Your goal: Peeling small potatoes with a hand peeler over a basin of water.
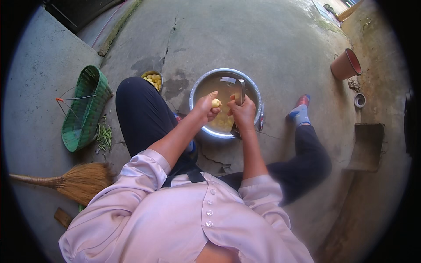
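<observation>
A large metal basin [195, 88] of cloudy water stands on the floor before me, with pale potatoes [225, 124] under the surface. Over its left half, my left hand [208, 107] is closed around a small pale, peeled-looking potato [216, 103]. My right hand [243, 111] grips a metal tool [240, 90], perhaps a knife; its curved upper end rises above the fist and a dark part shows below, near the rim. My fingers hide the middle of it. The two hands are a little apart.
A bowl of yellow potatoes [154, 79] sits beyond my left knee. Left are a green woven basket [75, 128], green bean pods [104, 135] and a straw broom [85, 182]. Right are a small red-handled tool [261, 120], a pink bucket [343, 65] and a dustpan [366, 148].
</observation>
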The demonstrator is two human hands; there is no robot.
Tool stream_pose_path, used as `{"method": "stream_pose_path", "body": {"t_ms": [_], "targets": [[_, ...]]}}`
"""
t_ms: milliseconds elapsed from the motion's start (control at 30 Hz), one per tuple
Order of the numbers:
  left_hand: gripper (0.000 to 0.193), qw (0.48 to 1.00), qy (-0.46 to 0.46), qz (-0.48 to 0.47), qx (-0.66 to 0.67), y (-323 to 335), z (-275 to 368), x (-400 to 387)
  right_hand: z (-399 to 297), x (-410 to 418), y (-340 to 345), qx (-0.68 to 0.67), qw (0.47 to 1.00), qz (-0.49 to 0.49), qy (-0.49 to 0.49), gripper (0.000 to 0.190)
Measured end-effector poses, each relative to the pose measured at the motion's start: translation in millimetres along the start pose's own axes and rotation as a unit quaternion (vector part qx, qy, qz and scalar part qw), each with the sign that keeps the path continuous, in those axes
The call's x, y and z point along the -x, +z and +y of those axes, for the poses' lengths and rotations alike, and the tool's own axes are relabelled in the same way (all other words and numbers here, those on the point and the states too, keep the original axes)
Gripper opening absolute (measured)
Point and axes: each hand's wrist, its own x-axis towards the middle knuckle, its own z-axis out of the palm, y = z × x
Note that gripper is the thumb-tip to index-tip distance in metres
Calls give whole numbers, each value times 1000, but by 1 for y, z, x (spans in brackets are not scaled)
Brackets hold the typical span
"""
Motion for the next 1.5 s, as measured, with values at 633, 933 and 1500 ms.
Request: {"method": "stream_pose_path", "body": {"t_ms": [633,933,1500], "targets": [[31,997,43,-8,64,-1,-3,-3,-3,-1,-3,27,997,-72,26,12],[41,1000,26,1,13,2,-5,-3,0,2,6,1,995,-95,16,13],[44,989,95,109,-4,17,-16,3,15,8,22,248,947,-35,-203,13]]}}
